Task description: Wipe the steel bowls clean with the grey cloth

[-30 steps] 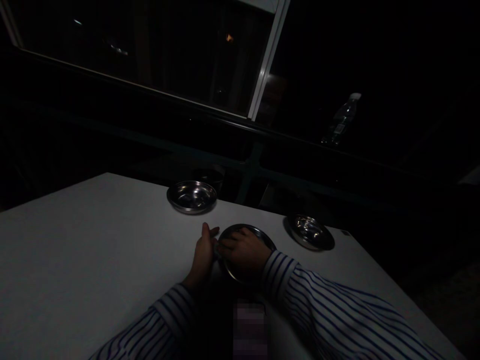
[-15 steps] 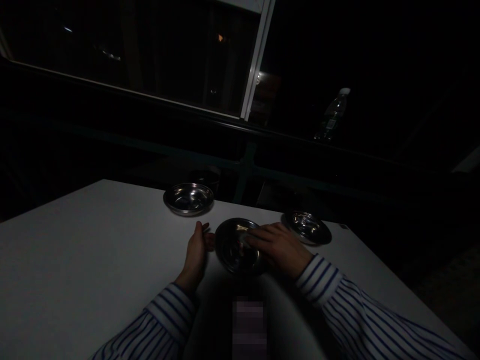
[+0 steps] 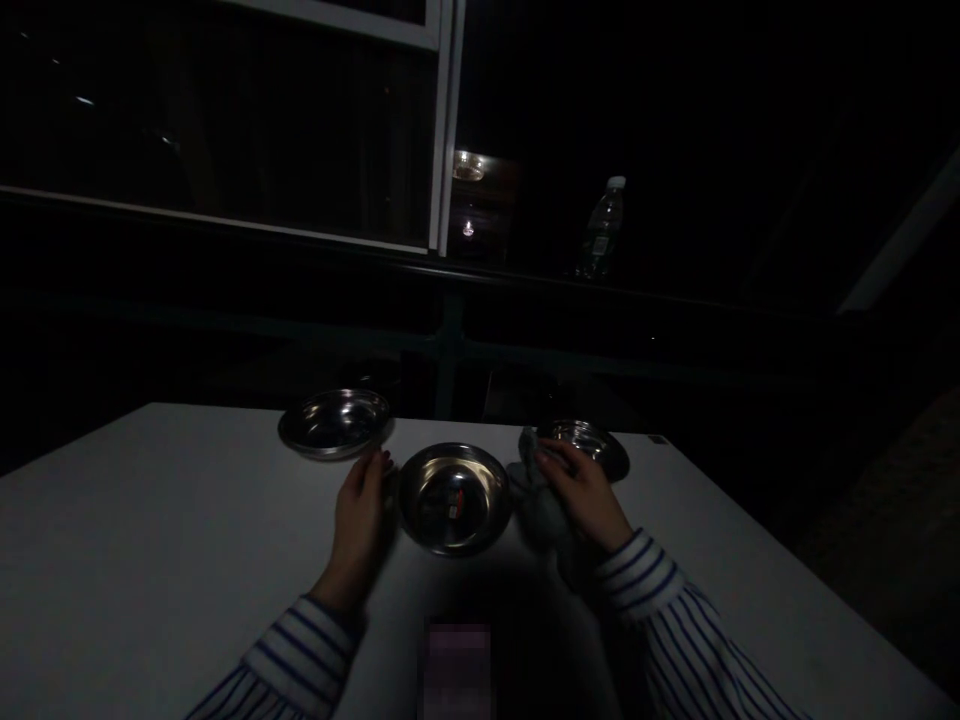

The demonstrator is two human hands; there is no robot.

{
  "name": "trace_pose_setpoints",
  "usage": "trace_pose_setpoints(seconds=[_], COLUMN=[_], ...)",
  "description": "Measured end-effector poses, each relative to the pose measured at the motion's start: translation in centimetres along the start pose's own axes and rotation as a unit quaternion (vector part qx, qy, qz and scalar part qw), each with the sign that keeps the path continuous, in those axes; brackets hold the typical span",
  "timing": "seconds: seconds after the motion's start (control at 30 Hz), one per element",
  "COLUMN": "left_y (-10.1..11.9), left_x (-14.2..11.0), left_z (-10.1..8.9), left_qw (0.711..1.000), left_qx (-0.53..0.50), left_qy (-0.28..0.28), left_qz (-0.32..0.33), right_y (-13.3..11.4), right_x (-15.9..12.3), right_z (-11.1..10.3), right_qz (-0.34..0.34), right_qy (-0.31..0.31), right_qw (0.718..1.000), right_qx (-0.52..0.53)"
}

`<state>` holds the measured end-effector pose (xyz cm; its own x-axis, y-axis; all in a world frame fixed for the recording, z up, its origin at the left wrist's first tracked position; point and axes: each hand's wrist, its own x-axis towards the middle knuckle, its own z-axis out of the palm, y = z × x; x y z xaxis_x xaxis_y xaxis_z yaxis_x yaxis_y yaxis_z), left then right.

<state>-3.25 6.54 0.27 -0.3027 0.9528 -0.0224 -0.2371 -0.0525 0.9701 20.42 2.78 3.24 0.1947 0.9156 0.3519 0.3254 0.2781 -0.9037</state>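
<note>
A shiny steel bowl (image 3: 454, 540) stands on the white table between my hands, with a small red-and-white label on its inner bottom. To its left is my left hand (image 3: 355, 530), thumb up, fingers loosely bent and apart, holding nothing that I can see. My right hand (image 3: 589, 495) pinches a grey cloth (image 3: 541, 505), which hangs down beside the bowl's right rim. Behind my left fingers sits a second steel bowl (image 3: 334, 425). A third steel bowl (image 3: 592, 440) is partly hidden by my right hand and the cloth.
The white table (image 3: 187, 560) ends at a far edge just behind the bowls. Beyond it, a clear plastic bottle (image 3: 602, 235) with a white cap stands on a dark ledge by the window frame (image 3: 445, 130). The room is very dark.
My right hand has drawn back from inside the middle bowl to its right, and the cloth now shows. My left hand has moved off to the left. The view has turned slightly.
</note>
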Motion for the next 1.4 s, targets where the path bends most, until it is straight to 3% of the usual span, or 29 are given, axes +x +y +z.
trace_pose_setpoints(seconds=[0.07, 0.13, 0.2, 0.27, 0.4, 0.53, 0.6, 0.77, 0.9, 0.97, 1.07, 1.27, 1.4], left_y=[1.1, 2.1, 2.7, 3.0, 2.9, 2.8, 2.6, 2.6, 3.2, 3.7, 4.4, 5.1, 5.4], left_x=[-0.7, -1.6, -2.5, -3.1, -3.3, -3.0, -2.9, -2.4, -2.7, -3.3, -4.1, -3.8, -3.4], left_z=[0.5, 1.5, 3.1, 4.8, 7.7, 8.9, 9.0, 8.8, 8.7, 8.8, 8.9, 8.2, 8.0], left_qw=[0.991, 0.981, 0.967, 0.953, 0.951, 0.941, 0.942, 0.968, 0.986, 0.987, 0.975, 0.985, 0.988], left_qx=[0.088, 0.125, 0.131, 0.132, 0.07, 0.007, 0.021, 0.075, 0.022, -0.015, -0.064, 0.006, -0.027], left_qy=[0.012, -0.066, -0.178, -0.247, -0.298, -0.338, -0.333, -0.239, -0.162, -0.154, -0.194, -0.174, -0.155], left_qz=[0.098, 0.132, 0.127, 0.114, 0.046, -0.024, -0.016, 0.026, -0.012, -0.053, -0.089, -0.004, -0.003], right_y=[-0.2, -0.4, -0.8, -1.1, -1.8, -2.1, -2.1, -2.1, -2.9, -3.3, -3.4, -3.5, -3.5], right_x=[0.5, 0.9, 1.4, 1.8, 2.4, 2.7, 2.8, 2.7, 1.8, 1.2, 0.8, 1.4, 2.0], right_z=[0.2, 0.5, 0.7, 0.7, 0.3, -0.1, -0.1, -0.5, -1.5, -1.5, -1.1, -1.3, -2.1], right_qz=[0.005, 0.007, 0.004, -0.003, -0.033, -0.052, -0.039, -0.03, -0.072, -0.116, -0.161, -0.124, -0.066], right_qy=[-0.014, -0.027, -0.031, -0.032, -0.052, -0.085, -0.081, -0.086, -0.142, -0.172, -0.181, -0.142, -0.078], right_qw=[0.999, 0.998, 0.996, 0.994, 0.993, 0.992, 0.994, 0.995, 0.987, 0.973, 0.957, 0.982, 0.994], right_qx=[0.032, 0.064, 0.086, 0.1, 0.1, 0.072, 0.058, 0.028, -0.039, -0.105, -0.157, -0.021, 0.044])
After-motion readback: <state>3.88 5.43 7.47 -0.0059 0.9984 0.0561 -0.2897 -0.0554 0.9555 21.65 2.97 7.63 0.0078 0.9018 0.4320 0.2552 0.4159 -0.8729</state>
